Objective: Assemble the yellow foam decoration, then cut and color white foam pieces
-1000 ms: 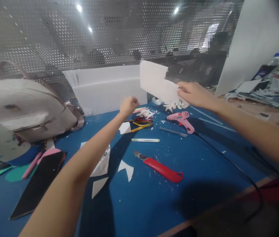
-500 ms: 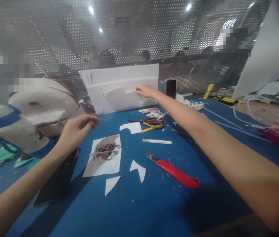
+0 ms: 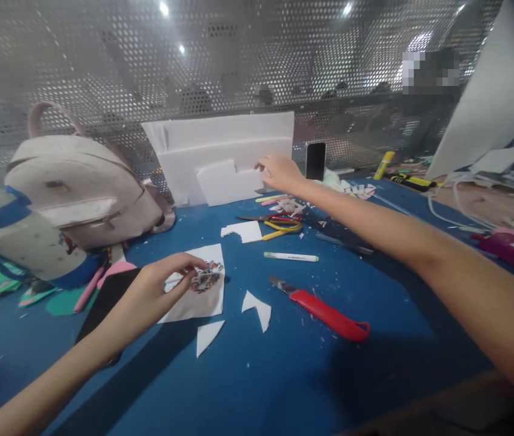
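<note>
My right hand (image 3: 280,173) reaches to the back of the table, its fingers bent at the right edge of a white board piece (image 3: 225,184) with a stepped top. That piece stands upright before a larger white sheet (image 3: 225,127). My left hand (image 3: 159,281) hovers low over a white paper (image 3: 193,310), thumb and forefinger curved and slightly apart. Beneath its fingertips lies a heap of small multicoloured bits (image 3: 209,278), partly hidden by the hand. A thin whitish stick lies across the heap, mostly covered.
In front lie a red utility knife (image 3: 325,312), white offcuts (image 3: 257,309) and a marker (image 3: 291,257). Behind them are scissors (image 3: 284,227) and a notched white scrap (image 3: 243,231). A phone (image 3: 316,161) stands at the back. At left are a backpack (image 3: 75,175) and a bottle (image 3: 25,242).
My left hand has moved right and down onto the heap on the paper. The stepped board piece now stands straighter and lower, with my right hand still at its right edge.
</note>
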Available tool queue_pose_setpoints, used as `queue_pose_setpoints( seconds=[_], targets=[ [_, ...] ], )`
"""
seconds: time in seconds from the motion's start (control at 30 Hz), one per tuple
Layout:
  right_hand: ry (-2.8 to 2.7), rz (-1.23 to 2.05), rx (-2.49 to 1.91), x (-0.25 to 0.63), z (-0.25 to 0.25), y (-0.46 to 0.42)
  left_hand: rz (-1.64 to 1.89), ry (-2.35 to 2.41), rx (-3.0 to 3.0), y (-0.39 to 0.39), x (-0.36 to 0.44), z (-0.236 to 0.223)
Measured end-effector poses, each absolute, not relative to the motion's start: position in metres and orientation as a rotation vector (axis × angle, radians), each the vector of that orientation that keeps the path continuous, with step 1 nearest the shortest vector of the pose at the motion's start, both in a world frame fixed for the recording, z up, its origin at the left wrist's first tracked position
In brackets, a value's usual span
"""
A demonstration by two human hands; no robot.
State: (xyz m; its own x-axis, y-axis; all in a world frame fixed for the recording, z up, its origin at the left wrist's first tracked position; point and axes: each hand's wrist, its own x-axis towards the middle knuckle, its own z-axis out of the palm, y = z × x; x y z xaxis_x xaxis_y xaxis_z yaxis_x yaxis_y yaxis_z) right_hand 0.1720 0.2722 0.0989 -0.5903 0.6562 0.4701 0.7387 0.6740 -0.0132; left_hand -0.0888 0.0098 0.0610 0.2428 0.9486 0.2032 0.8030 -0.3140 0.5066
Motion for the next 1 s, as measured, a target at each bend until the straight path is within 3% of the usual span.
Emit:
queue_pose_setpoints(
  seconds=[0.2, 0.27, 0.4, 0.8, 1.0],
  targets=[
    [-2.663, 0.095, -0.974, 0.223, 0.09, 0.141, 0.609, 1.598, 2.248, -0.002, -0.084, 0.061],
    [-2.796, 0.338, -1.068, 0.246, 0.076, 0.098, 0.559, 1.602, 2.258, -0.012, -0.085, 0.056],
    [-2.786, 0.504, -1.263, 0.283, 0.045, 0.044, 0.476, 1.603, 2.265, -0.029, -0.087, 0.039],
    [-2.736, 0.545, -1.268, 0.267, 0.036, 0.039, 0.452, 1.591, 2.254, -0.042, -0.084, 0.014],
    [-2.523, 0.804, -1.179, 0.25, 0.041, 0.062, 0.486, 1.545, 2.249, -0.046, -0.081, 0.014]
  ],
)
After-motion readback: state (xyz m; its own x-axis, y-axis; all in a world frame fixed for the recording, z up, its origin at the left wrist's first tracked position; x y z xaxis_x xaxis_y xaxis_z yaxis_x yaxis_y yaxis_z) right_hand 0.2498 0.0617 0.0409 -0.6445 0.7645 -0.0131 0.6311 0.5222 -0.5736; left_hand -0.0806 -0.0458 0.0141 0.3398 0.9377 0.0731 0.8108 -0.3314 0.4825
